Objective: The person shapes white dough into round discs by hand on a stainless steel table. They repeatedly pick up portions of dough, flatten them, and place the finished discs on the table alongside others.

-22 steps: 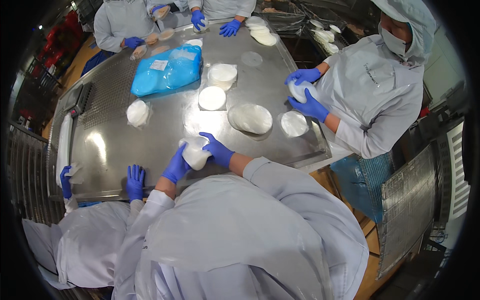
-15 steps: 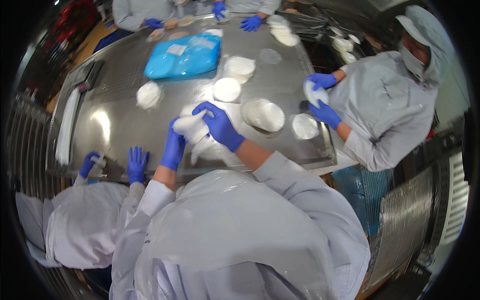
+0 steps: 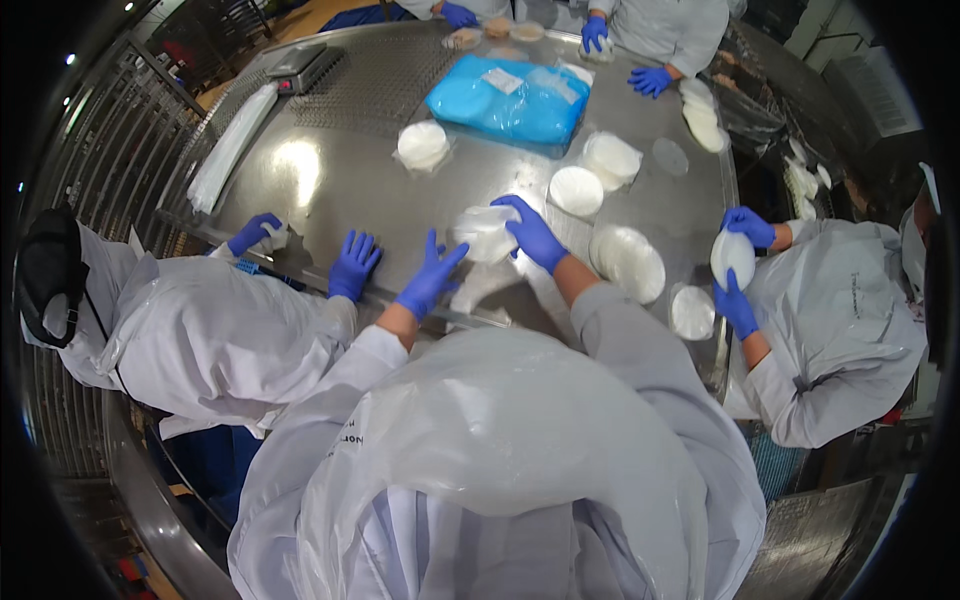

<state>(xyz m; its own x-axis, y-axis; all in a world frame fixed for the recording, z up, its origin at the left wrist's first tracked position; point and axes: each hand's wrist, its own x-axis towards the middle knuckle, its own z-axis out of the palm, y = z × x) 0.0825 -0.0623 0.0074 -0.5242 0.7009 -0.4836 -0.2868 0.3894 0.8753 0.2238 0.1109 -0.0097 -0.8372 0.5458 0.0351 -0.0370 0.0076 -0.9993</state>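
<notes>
Your right hand [image 3: 537, 235] has its grip on a bundle of thin white discs [image 3: 484, 235], clasping the bundle's right side. Your left hand [image 3: 432, 275] is released, thumb and fingers spread, with the fingertips just beside the bundle's left edge; whether they touch it you cannot tell from this view. The bundle sits in front of you, over the near part of the steel bench [image 3: 370, 200]; whether it rests there or is slightly lifted is unclear.

As far as it shows, your handling of this bundle looks unfinished, since it is not yet let go. Other discs already lie on the bench: a separate pile [image 3: 422, 146] to the left, near the blue bag [image 3: 510, 100], a round stack [image 3: 577, 191] beyond your right hand, and a fanned stack [image 3: 628, 264] to its right. Which of these are dealt with and which are left cannot be judged. On your right, a co-worker's hands [image 3: 735, 303] hold another white disc-shaped piece [image 3: 733, 262].
</notes>
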